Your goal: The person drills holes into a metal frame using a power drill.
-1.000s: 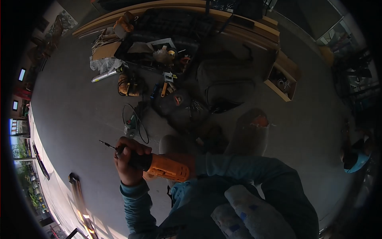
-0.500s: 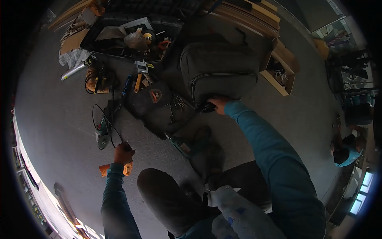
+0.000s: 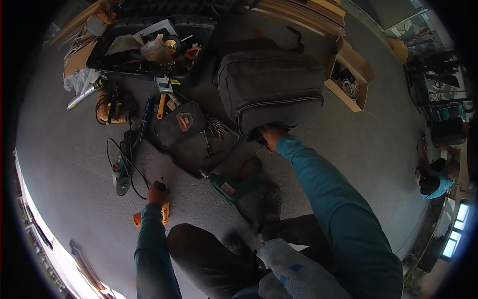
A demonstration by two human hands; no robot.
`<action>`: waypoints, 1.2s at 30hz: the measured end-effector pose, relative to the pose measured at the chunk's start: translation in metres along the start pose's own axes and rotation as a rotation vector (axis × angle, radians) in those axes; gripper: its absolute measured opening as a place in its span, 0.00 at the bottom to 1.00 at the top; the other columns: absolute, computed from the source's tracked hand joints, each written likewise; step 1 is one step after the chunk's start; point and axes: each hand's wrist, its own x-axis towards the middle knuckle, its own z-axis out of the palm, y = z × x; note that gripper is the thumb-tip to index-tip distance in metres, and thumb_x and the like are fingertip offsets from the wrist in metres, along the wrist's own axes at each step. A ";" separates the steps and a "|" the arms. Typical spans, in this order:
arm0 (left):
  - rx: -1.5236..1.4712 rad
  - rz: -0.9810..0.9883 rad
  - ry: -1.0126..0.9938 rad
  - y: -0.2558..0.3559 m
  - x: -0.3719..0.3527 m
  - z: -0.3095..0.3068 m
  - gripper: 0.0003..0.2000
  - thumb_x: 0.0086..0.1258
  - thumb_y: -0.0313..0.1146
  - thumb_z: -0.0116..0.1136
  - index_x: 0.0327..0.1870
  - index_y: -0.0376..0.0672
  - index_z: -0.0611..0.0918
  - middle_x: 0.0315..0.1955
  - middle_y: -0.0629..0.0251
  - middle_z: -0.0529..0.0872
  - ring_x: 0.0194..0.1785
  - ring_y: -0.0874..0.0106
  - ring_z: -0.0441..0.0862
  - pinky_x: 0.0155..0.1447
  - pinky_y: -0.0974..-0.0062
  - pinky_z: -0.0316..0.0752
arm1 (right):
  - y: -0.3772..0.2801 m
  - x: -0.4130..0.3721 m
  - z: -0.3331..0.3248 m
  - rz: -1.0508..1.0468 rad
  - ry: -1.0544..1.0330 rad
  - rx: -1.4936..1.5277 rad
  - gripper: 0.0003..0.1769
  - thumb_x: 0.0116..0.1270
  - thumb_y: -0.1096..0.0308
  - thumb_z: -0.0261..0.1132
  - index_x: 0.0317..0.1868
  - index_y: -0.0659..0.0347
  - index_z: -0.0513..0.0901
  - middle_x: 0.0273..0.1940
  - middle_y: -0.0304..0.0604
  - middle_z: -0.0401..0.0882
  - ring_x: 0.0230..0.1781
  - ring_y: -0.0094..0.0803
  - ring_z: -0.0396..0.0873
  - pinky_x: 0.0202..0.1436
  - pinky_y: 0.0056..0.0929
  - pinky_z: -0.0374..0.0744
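Note:
My left hand (image 3: pixel 158 193) is closed around the front end of an orange cordless drill (image 3: pixel 165 213), whose thin bit points up past my fingers. The drill's body and base show on either side of my wrist. At the lower front edge of a black tool bag (image 3: pixel 274 82), my right hand (image 3: pixel 272 136) is closed on a dark part there; its fingertips are partly hidden, and I cannot make out what they grip. Below lies a green power drill (image 3: pixel 229 188). A green angle grinder (image 3: pixel 121 172) with a black cord rests beyond my left hand.
An open black case (image 3: pixel 199 164) holds loose bits and a dark lid. Behind it stands a full black toolbox (image 3: pixel 149 70). A cardboard box (image 3: pixel 359 102) with cables is right of the bag. An orange-brown power tool (image 3: pixel 110 107) lies left. Another person (image 3: pixel 438 182) crouches far right.
The whole view has shifted slightly. My left hand stays on the orange drill, and its bit now shows more clearly. My right hand remains at the bag's lower edge.

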 end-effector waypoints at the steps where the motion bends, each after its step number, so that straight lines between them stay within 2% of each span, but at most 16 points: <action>1: 0.019 -0.004 0.001 -0.003 0.003 0.002 0.17 0.54 0.40 0.63 0.41 0.40 0.79 0.37 0.47 0.85 0.44 0.48 0.82 0.48 0.55 0.77 | 0.001 0.000 0.001 0.008 0.003 0.007 0.30 0.53 0.66 0.71 0.58 0.56 0.74 0.59 0.49 0.71 0.60 0.47 0.72 0.65 0.44 0.72; 4: 0.058 0.001 -0.002 -0.008 0.010 0.008 0.18 0.58 0.42 0.60 0.45 0.41 0.77 0.39 0.45 0.84 0.46 0.45 0.81 0.50 0.53 0.75 | 0.005 0.005 0.001 -0.002 -0.084 0.036 0.29 0.54 0.67 0.69 0.58 0.56 0.74 0.60 0.49 0.71 0.61 0.47 0.71 0.65 0.43 0.71; 6: 0.077 0.002 -0.002 -0.024 0.017 0.017 0.18 0.59 0.42 0.58 0.46 0.42 0.76 0.39 0.44 0.84 0.47 0.44 0.80 0.50 0.52 0.75 | 0.002 0.012 -0.005 0.108 -0.213 0.157 0.24 0.53 0.69 0.66 0.54 0.59 0.77 0.59 0.52 0.73 0.59 0.49 0.72 0.64 0.44 0.71; 9: 0.224 0.111 0.026 -0.037 0.024 0.021 0.18 0.62 0.43 0.56 0.48 0.42 0.75 0.41 0.43 0.83 0.48 0.44 0.80 0.51 0.52 0.75 | 0.002 0.007 0.004 0.035 -0.081 0.044 0.22 0.55 0.70 0.65 0.53 0.57 0.78 0.59 0.49 0.74 0.59 0.49 0.72 0.63 0.43 0.72; 11: 0.123 0.010 0.023 -0.004 0.007 0.007 0.17 0.65 0.43 0.54 0.48 0.41 0.75 0.42 0.42 0.83 0.49 0.44 0.79 0.52 0.52 0.74 | 0.015 0.007 0.007 0.049 -0.137 0.100 0.23 0.56 0.69 0.64 0.55 0.57 0.77 0.59 0.49 0.74 0.60 0.48 0.72 0.63 0.42 0.72; 13: 0.213 0.130 0.016 -0.051 0.030 0.029 0.17 0.65 0.43 0.53 0.48 0.41 0.75 0.43 0.42 0.82 0.49 0.44 0.79 0.52 0.52 0.74 | 0.027 0.018 0.008 0.061 -0.199 0.165 0.24 0.57 0.69 0.63 0.57 0.56 0.77 0.60 0.48 0.74 0.60 0.47 0.72 0.63 0.41 0.73; 14: 0.294 0.244 0.016 -0.058 0.033 0.031 0.16 0.65 0.42 0.53 0.48 0.40 0.75 0.43 0.42 0.82 0.49 0.44 0.79 0.53 0.52 0.74 | 0.034 0.032 0.001 0.085 -0.439 0.362 0.26 0.58 0.66 0.64 0.59 0.56 0.75 0.61 0.50 0.73 0.61 0.47 0.72 0.64 0.40 0.72; 15: 0.298 0.243 0.013 -0.065 0.035 0.033 0.16 0.65 0.42 0.53 0.48 0.40 0.75 0.43 0.42 0.82 0.49 0.44 0.79 0.53 0.52 0.74 | 0.037 0.040 -0.003 0.108 -0.679 0.559 0.29 0.58 0.63 0.64 0.62 0.56 0.73 0.62 0.52 0.72 0.62 0.46 0.71 0.65 0.40 0.71; 19: 0.284 0.228 -0.034 -0.067 0.039 0.032 0.16 0.65 0.41 0.54 0.48 0.40 0.75 0.45 0.42 0.81 0.51 0.45 0.78 0.54 0.53 0.74 | 0.015 0.011 -0.031 0.207 -0.654 0.383 0.36 0.56 0.56 0.67 0.65 0.56 0.70 0.62 0.55 0.70 0.63 0.45 0.70 0.67 0.39 0.69; 21: 0.345 0.268 -0.047 -0.059 0.035 0.027 0.16 0.65 0.41 0.55 0.49 0.41 0.75 0.46 0.43 0.81 0.51 0.45 0.78 0.55 0.54 0.74 | 0.015 -0.010 -0.015 -0.034 -0.201 -0.004 0.38 0.53 0.58 0.69 0.65 0.58 0.69 0.61 0.57 0.71 0.64 0.47 0.69 0.67 0.40 0.69; 23: 0.119 0.013 -0.075 -0.014 0.015 0.006 0.16 0.64 0.39 0.56 0.50 0.42 0.75 0.47 0.45 0.81 0.52 0.46 0.78 0.56 0.54 0.74 | 0.020 -0.004 0.001 0.000 -0.185 0.027 0.36 0.53 0.61 0.69 0.64 0.57 0.70 0.61 0.55 0.72 0.64 0.47 0.69 0.67 0.41 0.70; 24: 0.119 0.010 -0.072 -0.013 0.016 0.006 0.16 0.64 0.39 0.56 0.50 0.42 0.75 0.47 0.45 0.81 0.52 0.46 0.78 0.56 0.54 0.74 | 0.021 0.000 0.005 0.030 -0.171 0.064 0.35 0.52 0.63 0.69 0.63 0.56 0.71 0.61 0.54 0.72 0.64 0.48 0.69 0.67 0.42 0.70; 25: 0.104 0.042 -0.055 -0.014 0.016 0.005 0.16 0.62 0.38 0.58 0.49 0.42 0.77 0.47 0.47 0.82 0.52 0.47 0.78 0.55 0.56 0.74 | 0.021 0.007 0.003 0.026 -0.170 0.067 0.35 0.52 0.63 0.69 0.63 0.56 0.71 0.61 0.54 0.72 0.64 0.48 0.69 0.67 0.42 0.70; 27: 0.098 0.072 -0.046 -0.016 0.012 0.005 0.16 0.60 0.36 0.60 0.48 0.42 0.78 0.46 0.50 0.83 0.52 0.49 0.79 0.54 0.57 0.74 | 0.022 0.020 -0.003 0.147 -0.480 0.153 0.32 0.56 0.67 0.65 0.64 0.55 0.70 0.63 0.50 0.71 0.64 0.47 0.69 0.66 0.42 0.71; 34: 0.071 0.116 -0.016 -0.027 0.017 0.008 0.17 0.60 0.35 0.60 0.49 0.41 0.78 0.45 0.50 0.82 0.51 0.50 0.80 0.53 0.58 0.74 | 0.043 0.016 0.003 0.058 -0.457 0.320 0.33 0.53 0.64 0.69 0.62 0.53 0.72 0.60 0.49 0.73 0.59 0.42 0.74 0.61 0.38 0.75; 36: 0.078 0.107 -0.013 -0.027 0.017 0.009 0.17 0.59 0.35 0.60 0.50 0.41 0.77 0.45 0.50 0.83 0.51 0.51 0.80 0.53 0.58 0.74 | 0.046 0.013 -0.018 0.084 -0.539 0.434 0.34 0.50 0.64 0.70 0.61 0.53 0.73 0.54 0.47 0.76 0.54 0.41 0.75 0.57 0.36 0.75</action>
